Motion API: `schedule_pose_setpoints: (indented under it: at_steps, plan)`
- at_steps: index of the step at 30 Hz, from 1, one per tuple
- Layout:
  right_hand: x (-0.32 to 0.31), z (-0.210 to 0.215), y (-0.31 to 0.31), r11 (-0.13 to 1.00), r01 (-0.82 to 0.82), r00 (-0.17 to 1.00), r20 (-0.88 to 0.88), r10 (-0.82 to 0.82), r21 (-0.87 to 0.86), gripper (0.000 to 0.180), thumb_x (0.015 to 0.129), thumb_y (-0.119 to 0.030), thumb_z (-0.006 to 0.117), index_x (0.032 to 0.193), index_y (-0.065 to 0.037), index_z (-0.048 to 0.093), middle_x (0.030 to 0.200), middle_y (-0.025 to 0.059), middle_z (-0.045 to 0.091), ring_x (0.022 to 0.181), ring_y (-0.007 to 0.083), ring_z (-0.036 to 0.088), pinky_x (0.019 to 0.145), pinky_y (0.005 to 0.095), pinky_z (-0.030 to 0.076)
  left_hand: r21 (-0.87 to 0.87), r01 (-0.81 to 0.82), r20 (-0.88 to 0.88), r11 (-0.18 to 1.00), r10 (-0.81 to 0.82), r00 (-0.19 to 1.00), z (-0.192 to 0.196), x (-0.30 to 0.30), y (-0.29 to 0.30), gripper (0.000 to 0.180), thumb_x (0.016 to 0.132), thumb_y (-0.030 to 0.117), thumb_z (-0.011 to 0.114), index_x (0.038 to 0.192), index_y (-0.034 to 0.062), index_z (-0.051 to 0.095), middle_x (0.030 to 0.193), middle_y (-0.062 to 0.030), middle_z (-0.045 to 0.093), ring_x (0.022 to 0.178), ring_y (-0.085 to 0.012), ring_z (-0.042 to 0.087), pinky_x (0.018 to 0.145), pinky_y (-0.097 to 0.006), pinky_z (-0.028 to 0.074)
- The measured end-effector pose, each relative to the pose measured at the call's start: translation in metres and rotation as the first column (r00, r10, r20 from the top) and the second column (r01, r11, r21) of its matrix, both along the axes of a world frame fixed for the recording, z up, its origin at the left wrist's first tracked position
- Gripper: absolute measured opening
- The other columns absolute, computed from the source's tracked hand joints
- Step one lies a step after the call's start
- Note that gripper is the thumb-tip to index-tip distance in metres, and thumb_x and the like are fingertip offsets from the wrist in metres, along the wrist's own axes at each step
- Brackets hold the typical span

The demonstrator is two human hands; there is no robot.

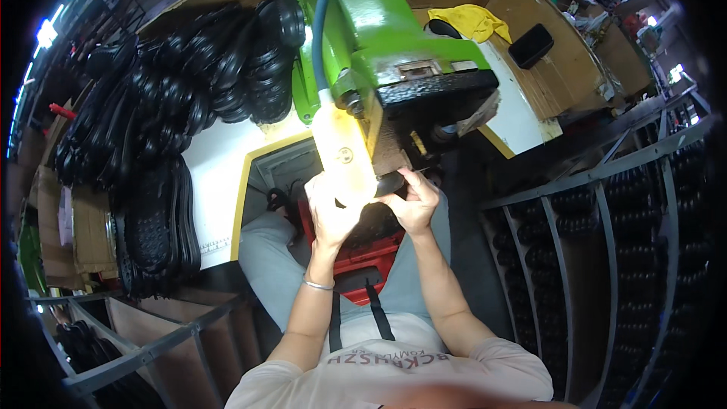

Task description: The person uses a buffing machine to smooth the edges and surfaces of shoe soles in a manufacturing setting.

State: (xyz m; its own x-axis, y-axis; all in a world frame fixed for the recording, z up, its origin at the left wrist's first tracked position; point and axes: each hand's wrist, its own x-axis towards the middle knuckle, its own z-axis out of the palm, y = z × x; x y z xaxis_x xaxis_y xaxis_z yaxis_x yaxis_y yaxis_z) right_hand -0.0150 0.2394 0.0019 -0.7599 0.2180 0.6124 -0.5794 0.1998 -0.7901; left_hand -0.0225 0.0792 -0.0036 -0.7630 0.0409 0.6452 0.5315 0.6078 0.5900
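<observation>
White tabletop (216, 182) is seen below a green machine (379, 23), with black shoe soles (174, 106) piled at the left. Under the machine head, a black sole (390, 182) is gripped from both sides: the left hand (331, 212) is closed on its left end, the right hand (415, 201) on its right end. A yellow cloth (469, 21) is laid farther right.

Hidden and unclear parts at the green machine

The black sole (394, 180) shows only as a dark edge between the left hand (331, 208) and right hand (415, 201); an overexposed glare on the machine's (379, 23) yellow lower part washes out the left fingertips. Whether either hand grips it cannot be told. The rack (666, 212) at right fades into dark.
</observation>
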Motion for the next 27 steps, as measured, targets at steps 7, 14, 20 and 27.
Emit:
schedule_pose_setpoints:
  at_steps: [7,14,20,27]
  plan:
    - [-0.017,-0.124,0.015,0.688,0.031,0.800,0.430,0.418,-0.725,0.054,0.073,0.006,0.068,0.125,0.001,0.054,0.115,0.0070,0.060,0.105,0.0182,0.056,0.094,0.0310,0.043,0.920,0.085,0.141,0.384,-0.523,0.841,-0.028,0.009,0.045,0.048,0.069,0.001,0.082,0.108,0.0028,0.053,0.100,-0.0036,0.058,0.092,-0.0142,0.058,0.088,-0.028,0.047]
    - [0.005,-0.103,0.074,0.770,0.132,0.940,0.326,0.103,-0.624,0.057,0.067,0.005,0.074,0.116,-0.005,0.047,0.106,0.0064,0.052,0.099,0.0171,0.054,0.091,0.0313,0.044,0.822,0.119,0.165,0.556,-0.433,0.886,-0.040,0.006,0.038,0.053,0.067,0.007,0.087,0.107,0.0028,0.052,0.100,-0.0032,0.058,0.092,-0.0140,0.058,0.085,-0.028,0.048]
    - [0.015,0.002,0.108,0.945,0.313,0.941,0.168,-0.295,-0.096,0.058,0.061,0.001,0.082,0.109,-0.002,0.050,0.106,0.0062,0.048,0.096,0.0165,0.050,0.089,0.0287,0.042,0.819,0.158,0.140,0.552,-0.458,0.878,-0.019,0.008,0.003,0.057,0.061,-0.007,0.081,0.112,-0.0020,0.055,0.109,-0.0102,0.060,0.099,-0.0191,0.061,0.089,-0.031,0.052]
    - [0.015,0.033,0.050,0.985,0.171,0.973,0.156,-0.170,0.008,0.063,0.056,0.001,0.085,0.108,-0.002,0.049,0.104,0.0070,0.048,0.095,0.0159,0.051,0.085,0.0286,0.045,0.975,0.121,-0.004,0.187,-0.530,0.848,-0.005,0.023,-0.054,0.047,0.070,0.001,0.081,0.107,0.0023,0.052,0.105,-0.0104,0.058,0.100,-0.0259,0.062,0.085,-0.040,0.057]
